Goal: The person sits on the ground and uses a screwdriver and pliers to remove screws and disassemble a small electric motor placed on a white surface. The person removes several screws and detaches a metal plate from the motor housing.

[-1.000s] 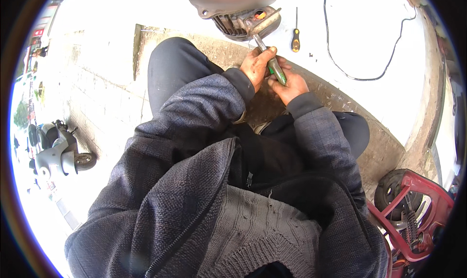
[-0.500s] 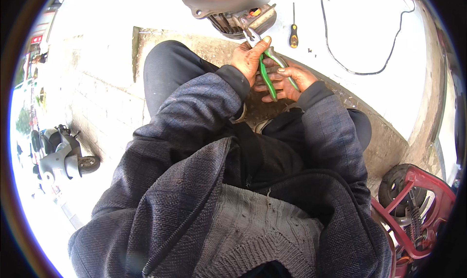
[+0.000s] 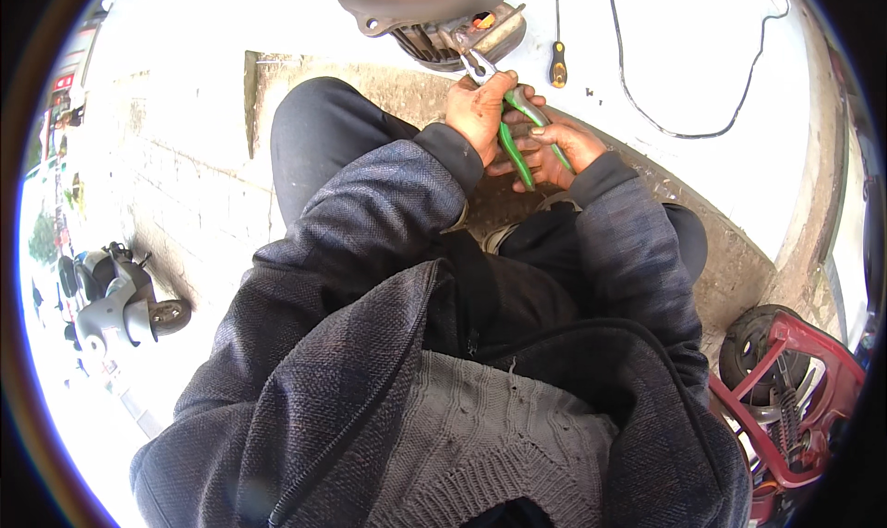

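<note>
A pair of pliers (image 3: 517,157) with green handles is held between my two hands above my lap. My left hand (image 3: 479,114) grips it near the pivot, its thumb lying along the top. My right hand (image 3: 565,149) is closed around the handles, thumb on the right one and fingers curled beneath. The jaws stand apart and point up at the lower edge of a dark, finned metal motor (image 3: 443,38). Whether they touch it I cannot tell. A reddish-orange bit shows in the motor's opening.
Right of the motor lies a black-and-yellow screwdriver (image 3: 557,66), with a few tiny dark pieces below it. A black cable (image 3: 688,137) curves over the white surface. A red frame with a wheel (image 3: 753,352) stands at lower right, a grey scooter (image 3: 120,302) at far left.
The right fingers have curled in closer around the handles. The left hand and the pliers have shifted slightly to the right.
</note>
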